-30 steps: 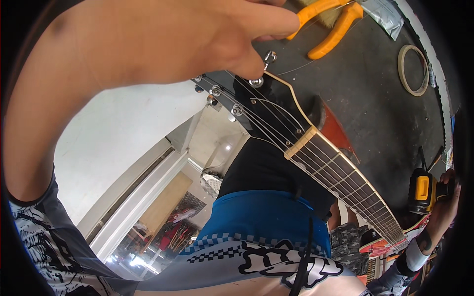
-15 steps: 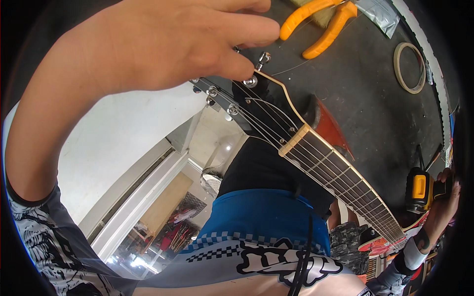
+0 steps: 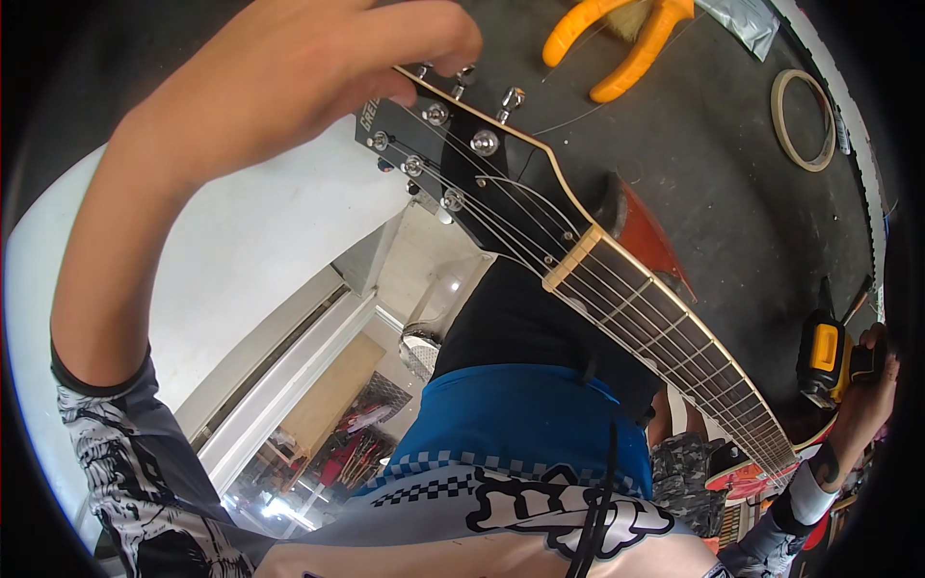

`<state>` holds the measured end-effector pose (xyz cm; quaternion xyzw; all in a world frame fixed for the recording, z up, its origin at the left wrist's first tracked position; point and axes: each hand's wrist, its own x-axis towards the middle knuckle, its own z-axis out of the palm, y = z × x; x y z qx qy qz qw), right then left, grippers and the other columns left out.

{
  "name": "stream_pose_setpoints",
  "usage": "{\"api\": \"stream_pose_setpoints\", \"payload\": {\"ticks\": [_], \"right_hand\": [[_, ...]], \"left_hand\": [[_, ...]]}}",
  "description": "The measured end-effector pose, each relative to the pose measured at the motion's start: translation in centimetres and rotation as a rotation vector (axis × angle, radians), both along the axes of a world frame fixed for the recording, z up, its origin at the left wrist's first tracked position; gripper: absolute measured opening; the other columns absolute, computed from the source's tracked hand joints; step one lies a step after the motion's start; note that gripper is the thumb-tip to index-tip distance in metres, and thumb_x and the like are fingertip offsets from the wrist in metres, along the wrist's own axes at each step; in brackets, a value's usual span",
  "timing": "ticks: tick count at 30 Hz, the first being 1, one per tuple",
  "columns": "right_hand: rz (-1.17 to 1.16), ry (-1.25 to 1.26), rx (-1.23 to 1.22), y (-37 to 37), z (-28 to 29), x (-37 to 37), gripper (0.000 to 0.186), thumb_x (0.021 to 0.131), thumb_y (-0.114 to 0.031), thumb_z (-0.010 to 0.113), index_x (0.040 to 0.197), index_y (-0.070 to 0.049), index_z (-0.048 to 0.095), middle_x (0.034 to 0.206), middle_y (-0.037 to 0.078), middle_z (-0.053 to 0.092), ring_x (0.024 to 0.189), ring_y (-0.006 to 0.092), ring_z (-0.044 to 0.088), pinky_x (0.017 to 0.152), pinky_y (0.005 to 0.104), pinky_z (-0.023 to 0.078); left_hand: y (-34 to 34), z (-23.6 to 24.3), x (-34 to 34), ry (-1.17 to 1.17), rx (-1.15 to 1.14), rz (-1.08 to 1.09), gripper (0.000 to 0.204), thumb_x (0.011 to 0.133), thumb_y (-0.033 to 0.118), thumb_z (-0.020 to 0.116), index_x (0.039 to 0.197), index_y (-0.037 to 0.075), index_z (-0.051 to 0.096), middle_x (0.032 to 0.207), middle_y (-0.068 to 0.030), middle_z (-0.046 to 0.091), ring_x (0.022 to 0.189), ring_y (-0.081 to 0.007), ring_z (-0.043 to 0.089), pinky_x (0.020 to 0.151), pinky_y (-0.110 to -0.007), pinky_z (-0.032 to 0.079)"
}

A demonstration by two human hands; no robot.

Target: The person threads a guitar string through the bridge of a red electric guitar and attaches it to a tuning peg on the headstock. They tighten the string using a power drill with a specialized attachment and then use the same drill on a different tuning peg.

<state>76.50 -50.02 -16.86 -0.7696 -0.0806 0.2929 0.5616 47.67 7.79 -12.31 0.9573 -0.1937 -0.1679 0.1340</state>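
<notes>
A guitar slants across the view, its black headstock at upper left and its fretted neck running down to the right. My left hand is over the headstock's end, thumb and bent finger closed about a metal tuning peg. More pegs line both headstock edges. Strings pass over a pale nut; one bows up loosely near it. At the far right, my right hand is beside the red guitar body, fingers stretched out, small and dark at the rim. A yellow-and-black power tool lies beside it.
Orange-handled pliers, a brush, a silver packet and a tape roll lie on the dark bench. A reddish wedge-shaped piece sits beneath the neck. A white surface is at left.
My left hand has moved left along the headstock, away from the nearer pegs, uncovering more of it. The guitar has shifted slightly. My right hand stays nearly in place.
</notes>
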Motion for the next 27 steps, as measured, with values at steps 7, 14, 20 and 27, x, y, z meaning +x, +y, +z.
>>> {"api": "stream_pose_setpoints", "payload": {"ticks": [7,14,20,27], "right_hand": [[-0.028,-0.023,-0.016,0.9,0.1,-1.7,0.03,0.106,-0.029,0.051,0.121,-0.003,0.053,0.107,0.008,0.056,0.106,0.0185,0.05,0.102,0.034,0.037],[0.044,-0.092,0.085,0.0,-1.6,-1.1,0.033,0.103,-0.027,0.055,0.122,0.0,0.054,0.108,0.009,0.058,0.104,0.0192,0.053,0.099,0.0343,0.041],[0.04,-0.273,0.051,3.6,-2.7,-1.6,0.027,0.099,-0.02,0.067,0.116,0.0,0.063,0.098,0.006,0.066,0.094,0.0156,0.062,0.085,0.0294,0.049],[-0.112,-0.425,-0.145,7.3,-3.0,-3.7,0.037,0.093,-0.009,0.074,0.127,0.001,0.062,0.11,0.009,0.07,0.095,0.0162,0.067,0.087,0.0301,0.052]], "left_hand": [[0.3,-0.2,-2.0,-0.138,0.099,0.068,0.031,0.08,0.007,0.081,0.107,0.003,0.065,0.107,-0.0071,0.063,0.1,-0.0247,0.056,0.09,-0.035,0.044],[-3.1,-2.6,-5.8,-0.075,-0.206,0.745,0.023,0.086,0.006,0.078,0.105,0.003,0.066,0.101,-0.006,0.066,0.095,-0.02,0.06,0.088,-0.032,0.047],[-5.3,-3.8,-6.9,-0.234,-0.171,0.834,0.013,0.086,0.007,0.079,0.095,0.002,0.072,0.104,-0.0074,0.072,0.099,-0.0193,0.066,0.088,-0.031,0.05],[-6.5,-3.2,-7.4,-0.428,-0.044,0.534,0.027,0.08,0.011,0.081,0.104,0.005,0.072,0.116,-0.0085,0.07,0.115,-0.0317,0.062,0.096,-0.043,0.05]]}}
